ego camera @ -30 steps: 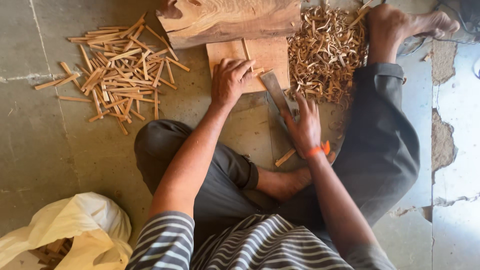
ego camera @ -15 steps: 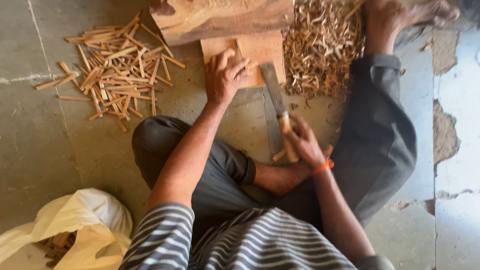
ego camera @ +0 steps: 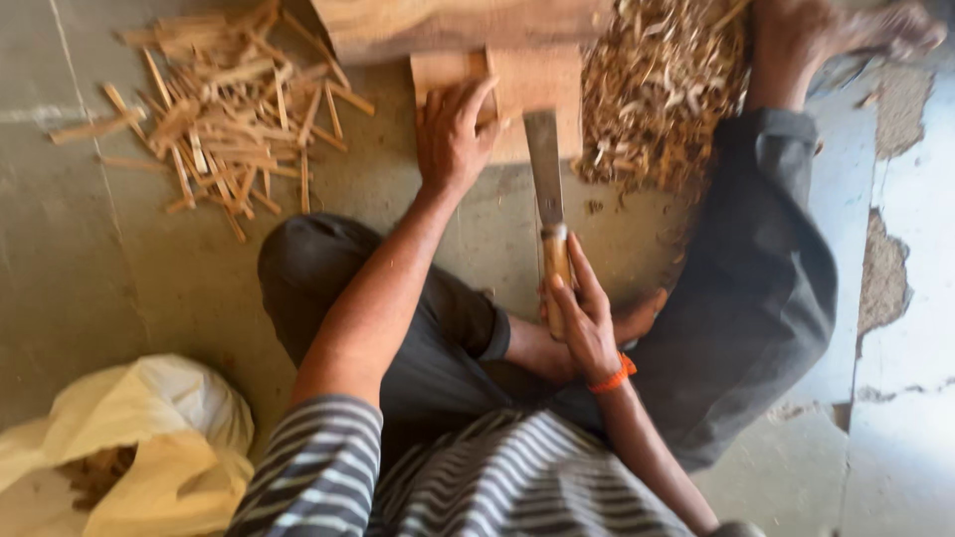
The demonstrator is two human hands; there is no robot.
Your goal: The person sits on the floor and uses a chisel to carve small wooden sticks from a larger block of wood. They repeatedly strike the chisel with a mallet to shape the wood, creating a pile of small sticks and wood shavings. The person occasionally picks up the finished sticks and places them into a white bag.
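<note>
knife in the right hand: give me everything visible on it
The knife has a broad, flat, grey metal blade and a pale wooden handle. The right hand grips the handle's lower part. The blade points away from the person, its tip at the edge of the small wooden board that the left hand presses on. Whether the tip touches the board cannot be told. Motion blur hides its edge and fine detail.

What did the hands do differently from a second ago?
The right hand pulled back toward the body, and the knife it grips now points straight at the wooden board. The left hand stayed pressed on the board. The stick pile and shavings look unchanged.
</note>
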